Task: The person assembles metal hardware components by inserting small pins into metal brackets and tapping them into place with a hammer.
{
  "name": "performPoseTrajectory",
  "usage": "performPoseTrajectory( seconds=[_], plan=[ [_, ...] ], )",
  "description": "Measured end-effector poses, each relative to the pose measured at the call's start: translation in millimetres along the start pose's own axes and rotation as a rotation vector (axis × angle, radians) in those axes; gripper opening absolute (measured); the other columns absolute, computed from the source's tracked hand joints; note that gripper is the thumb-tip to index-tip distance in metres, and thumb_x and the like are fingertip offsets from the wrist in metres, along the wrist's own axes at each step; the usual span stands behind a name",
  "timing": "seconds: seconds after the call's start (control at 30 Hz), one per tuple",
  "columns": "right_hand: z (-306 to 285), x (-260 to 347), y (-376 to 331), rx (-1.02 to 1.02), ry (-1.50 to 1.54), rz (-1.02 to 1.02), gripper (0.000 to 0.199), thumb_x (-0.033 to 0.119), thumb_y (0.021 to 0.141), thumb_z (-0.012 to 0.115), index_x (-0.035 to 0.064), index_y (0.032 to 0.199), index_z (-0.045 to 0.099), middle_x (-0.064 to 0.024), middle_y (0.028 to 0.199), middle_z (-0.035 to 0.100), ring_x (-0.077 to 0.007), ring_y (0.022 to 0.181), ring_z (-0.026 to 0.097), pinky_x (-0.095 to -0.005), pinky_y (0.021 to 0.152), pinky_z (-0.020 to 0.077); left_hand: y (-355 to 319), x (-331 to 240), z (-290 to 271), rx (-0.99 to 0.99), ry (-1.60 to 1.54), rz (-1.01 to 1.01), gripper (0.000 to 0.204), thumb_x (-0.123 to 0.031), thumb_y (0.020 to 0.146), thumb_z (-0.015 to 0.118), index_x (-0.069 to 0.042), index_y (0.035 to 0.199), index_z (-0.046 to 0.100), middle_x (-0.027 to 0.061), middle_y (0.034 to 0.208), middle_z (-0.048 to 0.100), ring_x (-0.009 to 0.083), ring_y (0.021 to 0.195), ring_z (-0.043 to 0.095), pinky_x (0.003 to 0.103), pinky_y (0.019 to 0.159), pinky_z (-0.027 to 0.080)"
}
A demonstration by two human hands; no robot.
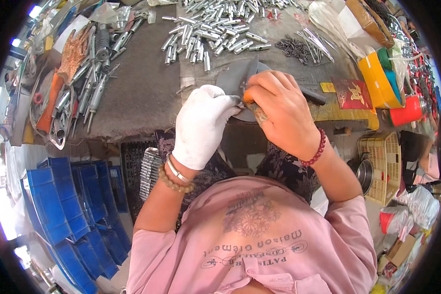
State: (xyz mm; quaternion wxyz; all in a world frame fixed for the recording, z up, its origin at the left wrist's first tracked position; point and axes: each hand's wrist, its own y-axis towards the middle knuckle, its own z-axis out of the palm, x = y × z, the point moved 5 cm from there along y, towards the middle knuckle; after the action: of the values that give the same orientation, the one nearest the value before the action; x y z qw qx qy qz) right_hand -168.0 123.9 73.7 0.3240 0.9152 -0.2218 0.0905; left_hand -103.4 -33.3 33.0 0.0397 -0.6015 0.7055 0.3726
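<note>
My left hand (201, 128), in a white glove with darkened fingertips, is closed in a pinch at the bench's near edge. Facing it, my bare right hand (290, 115) is also closed, with an orange cover on one finger and a brownish wrap on another. The fingertips nearly meet over a round grey disc (226, 73) with an upright grey blade-like plate (250, 68). Whatever the fingers pinch is too small and hidden to name. Beyond the disc lies a heap of shiny metal sleeves (208, 35). A dark cylindrical bar (312, 96) sticks out beside my right hand.
Small dark screws (299, 50) and thin metal rods (318, 45) lie at the far right of the bench. Hand tools (95, 73) and an orange-stained glove (74, 54) crowd the left. A yellow box (377, 81) stands right. Blue bins (59, 201) sit lower left.
</note>
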Motion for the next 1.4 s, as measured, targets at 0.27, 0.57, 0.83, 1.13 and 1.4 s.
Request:
performPoseTrajectory(
  seconds=[0.27,0.57,0.83,1.13,1.4],
  plan=[
    [1,-2,-6,0.064,-0.099,-0.081,0.02,0.003,0.083,0.068,0.0071,0.103,0.071,-0.0068,0.105,0.064,-0.0289,0.103,0.063,-0.041,0.092,0.0512,2,0,1,-0.078,-0.019,0.035,0.016,-0.012,0.081,0.083,-0.009,0.096,0.078,0.008,0.093,0.067,0.03,0.093,0.067,0.04,0.081,0.055],
    [-31,-51,-26,0.09,-0.219,0.187,0.051,-0.001,0.079,0.077,0.0082,0.129,0.071,-0.0113,0.112,0.069,-0.0339,0.111,0.066,-0.0458,0.096,0.0529,4,-3,-4,0.01,-0.071,-0.032,0.016,-0.004,0.086,0.081,-0.003,0.101,0.08,0.0117,0.096,0.068,0.0293,0.093,0.067,0.037,0.083,0.054],
    [-53,-12,-37,-0.08,-0.019,0.167,0.066,-0.01,0.076,0.07,0.0142,0.138,0.073,-0.0092,0.104,0.062,-0.0296,0.086,0.07,-0.039,0.074,0.0581,5,-1,-4,0.006,-0.098,-0.042,0.016,-0.001,0.084,0.081,-0.001,0.1,0.078,0.0121,0.093,0.066,0.0299,0.091,0.066,0.037,0.082,0.053],
    [-49,-3,-48,-0.149,-0.091,0.105,0.054,-0.004,0.081,0.071,0.0149,0.13,0.079,-0.0064,0.105,0.062,-0.0224,0.081,0.069,-0.0344,0.069,0.0569,6,-6,-5,0.017,-0.078,0.006,0.021,0.001,0.083,0.081,0.0,0.104,0.078,0.0121,0.093,0.067,0.0299,0.092,0.065,0.038,0.083,0.052],
    [-38,3,-55,-0.111,-0.125,0.075,0.055,-0.005,0.081,0.069,0.0144,0.132,0.078,-0.0069,0.105,0.062,-0.0235,0.08,0.069,-0.0359,0.069,0.0579,8,-5,-5,0.025,-0.085,0.0,0.018,0.001,0.083,0.081,0.0,0.101,0.078,0.012,0.092,0.066,0.0303,0.092,0.065,0.038,0.083,0.052]
  ],
)
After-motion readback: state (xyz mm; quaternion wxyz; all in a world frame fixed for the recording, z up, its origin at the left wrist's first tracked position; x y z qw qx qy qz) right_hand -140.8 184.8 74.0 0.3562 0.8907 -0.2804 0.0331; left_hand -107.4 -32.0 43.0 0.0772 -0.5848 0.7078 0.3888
